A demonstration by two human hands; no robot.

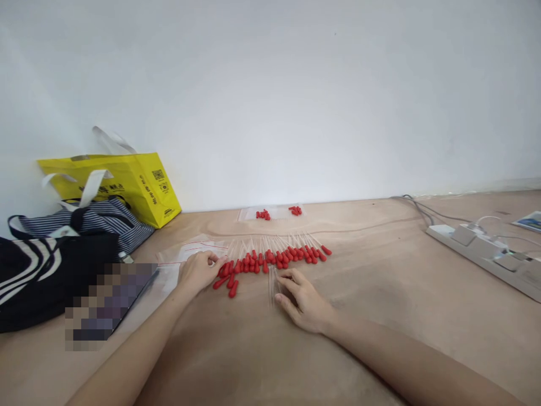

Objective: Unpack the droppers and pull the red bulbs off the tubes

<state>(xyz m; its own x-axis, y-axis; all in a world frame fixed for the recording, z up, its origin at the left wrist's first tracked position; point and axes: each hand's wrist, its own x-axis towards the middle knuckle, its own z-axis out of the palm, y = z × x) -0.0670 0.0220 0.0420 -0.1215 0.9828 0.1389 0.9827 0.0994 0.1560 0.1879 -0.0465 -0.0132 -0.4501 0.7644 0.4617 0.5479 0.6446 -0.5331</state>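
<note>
Several droppers with red rubber bulbs (270, 257) and thin clear tubes lie in a row across the middle of the table, bulbs towards me. My left hand (200, 270) is at the left end of the row, curled loosely with its fingertips by the red bulbs; I see nothing held in it. A few loose red bulbs (233, 289) lie just right of that hand. My right hand (305, 301) rests on the table in front of the row, thumb and fingers apart. Beside its fingertips lie some clear glass tubes (271, 286), partly blurred.
Clear zip bags (205, 246) lie behind my left hand. Another clear bag (274, 212) with red bulbs lies by the wall. Left are a yellow bag (156, 194), a striped bag (110, 223), black cloth (84, 265) and a pixelated device (122, 299). A power strip (486, 256) stands right.
</note>
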